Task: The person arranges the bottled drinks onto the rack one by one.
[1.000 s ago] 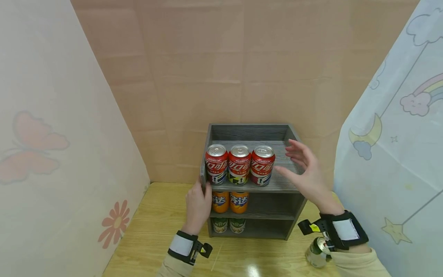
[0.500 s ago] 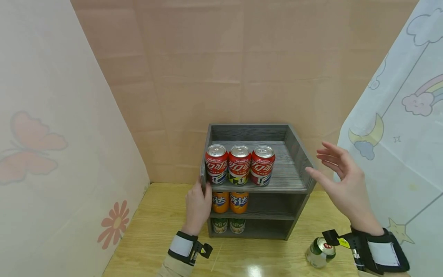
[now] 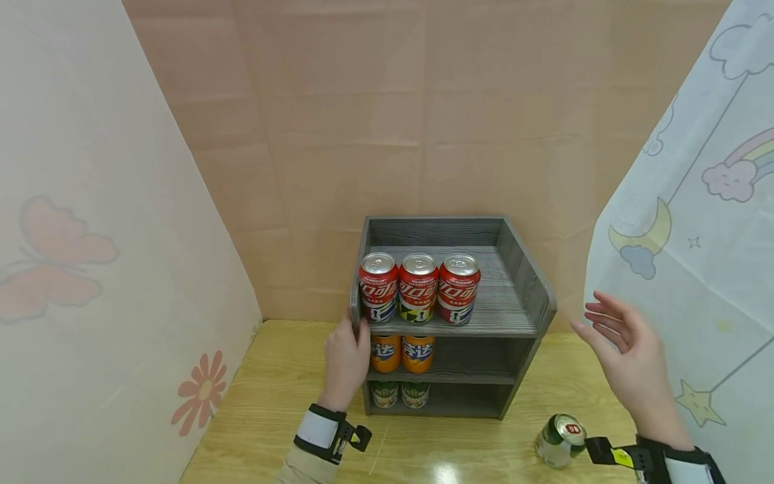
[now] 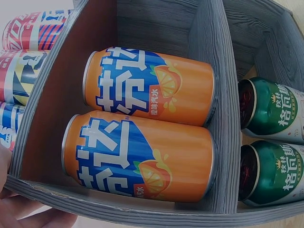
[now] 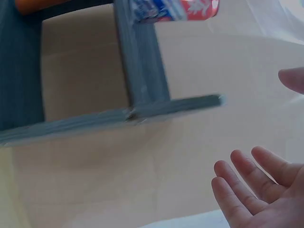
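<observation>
A grey three-tier wooden shelf (image 3: 504, 306) stands on the table, with my left hand (image 3: 346, 363) gripping the left side panel at the top tier. In the left wrist view, the fingers (image 4: 42, 216) curl under that panel's edge. Three red cola cans (image 3: 459, 289) stand in a row on the top tier. Two orange soda cans (image 4: 147, 159) occupy the middle tier, left side, and two green kvass cans (image 4: 270, 173) the bottom one. My right hand (image 3: 635, 370) hangs in the air right of the shelf, holding nothing, fingers loosely bent, thumb apart.
On the wooden table (image 3: 266, 403), a green and white can (image 3: 559, 440) stands upright at the right front, near my right wrist strap. A brown paper backdrop (image 3: 338, 134) rises behind the shelf. Printed white sheets flank the left and right.
My right hand has moved away from beside the rightmost cola can, out to the right and then lower. My left hand, the shelf and the cans stay where they were.
</observation>
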{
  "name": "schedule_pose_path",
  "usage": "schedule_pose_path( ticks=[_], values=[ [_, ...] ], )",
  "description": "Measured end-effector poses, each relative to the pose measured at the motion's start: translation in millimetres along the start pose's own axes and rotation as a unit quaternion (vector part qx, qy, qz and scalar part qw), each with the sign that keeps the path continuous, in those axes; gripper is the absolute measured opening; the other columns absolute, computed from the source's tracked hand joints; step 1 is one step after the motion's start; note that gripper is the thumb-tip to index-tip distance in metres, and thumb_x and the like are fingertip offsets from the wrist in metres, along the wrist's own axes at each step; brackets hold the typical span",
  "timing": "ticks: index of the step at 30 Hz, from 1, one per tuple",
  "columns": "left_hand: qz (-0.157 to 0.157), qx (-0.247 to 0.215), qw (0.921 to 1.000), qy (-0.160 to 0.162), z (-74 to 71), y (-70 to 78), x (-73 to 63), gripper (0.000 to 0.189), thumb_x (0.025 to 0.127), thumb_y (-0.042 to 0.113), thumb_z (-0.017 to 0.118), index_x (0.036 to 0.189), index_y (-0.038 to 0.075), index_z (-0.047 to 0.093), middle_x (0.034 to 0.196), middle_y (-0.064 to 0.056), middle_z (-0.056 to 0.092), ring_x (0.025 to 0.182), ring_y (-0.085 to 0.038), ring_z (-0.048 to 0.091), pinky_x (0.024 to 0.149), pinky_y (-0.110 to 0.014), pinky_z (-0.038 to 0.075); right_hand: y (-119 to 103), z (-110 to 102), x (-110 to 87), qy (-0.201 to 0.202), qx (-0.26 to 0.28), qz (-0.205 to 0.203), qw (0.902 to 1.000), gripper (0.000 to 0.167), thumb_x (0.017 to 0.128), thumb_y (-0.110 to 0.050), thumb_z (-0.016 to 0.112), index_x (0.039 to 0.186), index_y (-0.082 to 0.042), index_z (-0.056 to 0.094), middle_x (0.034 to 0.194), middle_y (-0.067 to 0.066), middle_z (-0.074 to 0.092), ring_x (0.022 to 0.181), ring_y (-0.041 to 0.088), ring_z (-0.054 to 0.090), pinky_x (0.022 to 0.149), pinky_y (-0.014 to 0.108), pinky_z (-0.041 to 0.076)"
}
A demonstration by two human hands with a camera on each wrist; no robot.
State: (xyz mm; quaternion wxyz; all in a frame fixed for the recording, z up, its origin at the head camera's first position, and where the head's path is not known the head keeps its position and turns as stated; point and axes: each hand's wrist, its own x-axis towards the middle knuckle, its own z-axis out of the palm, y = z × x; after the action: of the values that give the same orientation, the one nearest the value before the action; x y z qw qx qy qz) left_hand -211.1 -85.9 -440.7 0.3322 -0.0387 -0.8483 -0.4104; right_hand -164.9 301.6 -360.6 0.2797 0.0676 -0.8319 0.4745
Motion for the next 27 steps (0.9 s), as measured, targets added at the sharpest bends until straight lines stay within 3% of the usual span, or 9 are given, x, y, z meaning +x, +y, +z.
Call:
schedule_pose_path(
  ticks=[3, 7, 10, 14, 17, 22, 27],
  values=[
    [0.001, 0.0, 1.0, -0.001, 0.4, -0.1, -0.4, 0.016, 0.102, 0.012, 0.06, 0.11, -0.001, 0.063, 0.096, -0.019, 0.072, 0.081, -0.035, 0.071, 0.061, -0.051, 0.054, 18, -2, -8.4, -0.012, -0.024, 0.037, 0.999, 0.057, 0.098, -0.014, 0.069, 0.148, 0.003, 0.046, 0.121, -0.006, 0.056, 0.104, -0.008, 0.053, 0.084, 0.005, 0.041],
    [0.001, -0.002, 1.0, -0.005, 0.8, 0.1, -0.9, 0.013, 0.102, 0.012, 0.06, 0.108, 0.0, 0.063, 0.094, -0.018, 0.071, 0.079, -0.033, 0.071, 0.06, -0.048, 0.054, 50, -3, -22.8, -0.044, -0.065, 0.109, 0.991, 0.066, 0.1, -0.03, 0.067, 0.149, 0.005, 0.041, 0.129, 0.014, 0.057, 0.098, -0.01, 0.049, 0.076, 0.004, 0.041],
    [0.0, -0.005, 1.0, -0.007, 0.8, 0.1, -1.0, 0.012, 0.102, 0.011, 0.06, 0.107, 0.001, 0.063, 0.093, -0.018, 0.071, 0.079, -0.032, 0.071, 0.06, -0.047, 0.054, 73, -2, -33.4, -0.075, -0.096, 0.165, 0.9787, 0.073, 0.101, -0.04, 0.063, 0.151, 0.008, 0.038, 0.134, 0.031, 0.051, 0.107, 0.012, 0.06, 0.069, 0.008, 0.042],
    [0.0, -0.005, 1.0, -0.006, 1.0, -0.5, -1.0, 0.012, 0.101, 0.011, 0.06, 0.106, 0.0, 0.063, 0.093, -0.018, 0.071, 0.078, -0.033, 0.071, 0.059, -0.047, 0.054, 98, 2, -43.6, -0.108, -0.113, 0.221, 0.9625, 0.082, 0.101, -0.049, 0.059, 0.15, 0.011, 0.034, 0.139, 0.037, 0.046, 0.12, 0.053, 0.051, 0.088, 0.036, 0.051],
    [0.0, -0.004, 1.0, -0.005, 1.2, -1.1, -0.7, 0.012, 0.102, 0.011, 0.06, 0.106, 0.0, 0.062, 0.092, -0.018, 0.07, 0.077, -0.032, 0.07, 0.058, -0.046, 0.053, 116, 5, -50.3, -0.143, -0.123, 0.266, 0.9454, 0.091, 0.1, -0.058, 0.055, 0.152, 0.013, 0.028, 0.145, 0.039, 0.037, 0.127, 0.056, 0.044, 0.098, 0.06, 0.041],
    [0.002, -0.006, 1.0, -0.003, 1.4, -1.9, -0.4, 0.013, 0.102, 0.012, 0.06, 0.107, 0.0, 0.063, 0.093, -0.018, 0.07, 0.077, -0.032, 0.07, 0.058, -0.047, 0.053, 148, 9, -66.2, -0.202, -0.131, 0.337, 0.9104, 0.111, 0.094, -0.07, 0.052, 0.153, 0.017, 0.017, 0.15, 0.043, 0.024, 0.131, 0.06, 0.033, 0.101, 0.064, 0.038],
    [0.005, -0.001, 1.0, 0.004, 1.8, -2.6, -0.8, 0.016, 0.102, 0.011, 0.06, 0.111, -0.001, 0.064, 0.096, -0.019, 0.071, 0.081, -0.035, 0.071, 0.061, -0.05, 0.054, 177, 21, -92.5, -0.209, -0.145, 0.384, 0.8875, 0.125, 0.088, -0.077, 0.056, 0.148, 0.024, 0.014, 0.141, 0.049, 0.025, 0.124, 0.065, 0.033, 0.094, 0.066, 0.041]
  ],
)
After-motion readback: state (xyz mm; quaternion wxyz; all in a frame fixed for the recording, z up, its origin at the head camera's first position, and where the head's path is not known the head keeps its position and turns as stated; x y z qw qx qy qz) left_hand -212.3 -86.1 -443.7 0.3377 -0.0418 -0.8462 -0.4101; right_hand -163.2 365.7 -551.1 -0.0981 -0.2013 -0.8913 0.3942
